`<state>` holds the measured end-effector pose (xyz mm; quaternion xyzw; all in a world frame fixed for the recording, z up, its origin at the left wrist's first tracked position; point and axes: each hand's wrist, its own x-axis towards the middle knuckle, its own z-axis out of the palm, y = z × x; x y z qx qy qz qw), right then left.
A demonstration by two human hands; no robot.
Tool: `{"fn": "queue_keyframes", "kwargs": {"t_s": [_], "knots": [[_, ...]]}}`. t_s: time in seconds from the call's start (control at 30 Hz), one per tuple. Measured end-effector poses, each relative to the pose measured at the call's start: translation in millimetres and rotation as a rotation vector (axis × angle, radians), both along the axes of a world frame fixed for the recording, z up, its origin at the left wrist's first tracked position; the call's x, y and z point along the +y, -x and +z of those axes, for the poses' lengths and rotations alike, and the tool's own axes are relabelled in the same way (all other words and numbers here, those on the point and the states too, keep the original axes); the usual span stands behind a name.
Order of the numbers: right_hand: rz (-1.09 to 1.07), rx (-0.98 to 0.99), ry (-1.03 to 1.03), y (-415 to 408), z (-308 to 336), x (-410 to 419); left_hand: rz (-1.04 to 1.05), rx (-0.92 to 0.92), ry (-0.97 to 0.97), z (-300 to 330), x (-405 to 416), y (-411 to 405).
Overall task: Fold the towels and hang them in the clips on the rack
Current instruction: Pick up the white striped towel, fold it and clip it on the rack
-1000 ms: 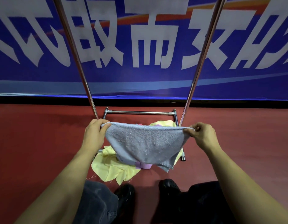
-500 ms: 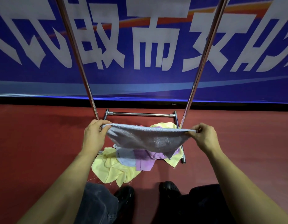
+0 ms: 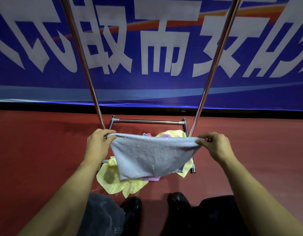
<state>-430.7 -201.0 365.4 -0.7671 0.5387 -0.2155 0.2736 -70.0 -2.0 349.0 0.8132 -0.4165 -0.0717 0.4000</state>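
Towel point(image 3: 150, 155) pinched at its top corners by left hand point(image 3: 98, 145) and right hand point(image 3: 215, 147) (stretched taut, presumably for folding).

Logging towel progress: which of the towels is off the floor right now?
The grey towel, stretched between the left hand and right hand; the yellow towel and pink towel lie below.
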Motion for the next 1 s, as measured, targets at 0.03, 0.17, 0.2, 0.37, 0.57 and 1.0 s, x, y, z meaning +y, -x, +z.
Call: {"fn": "queue_keyframes", "kwargs": {"t_s": [0.03,0.17,0.2,0.37,0.57,1.0], "knots": [[0.000,0.014,0.009,0,1,1,-0.003,-0.013,-0.014,0,0,-1],[-0.028,0.011,0.040,3,-10,-3,0.045,-0.010,-0.109,-1,-1,0],[-0.026,-0.037,0.015,3,-12,-4,0.053,0.016,-0.120,-2,-1,2],[-0.080,-0.387,-0.182,-1,-10,1,0.069,0.399,0.063,-14,-6,0],[-0.144,-0.711,-0.310,0,-10,-2,0.115,0.745,0.282,-7,-8,1],[-0.232,-0.691,-0.178,-10,-15,-2,0.140,0.623,0.425,-1,-13,9]]}}
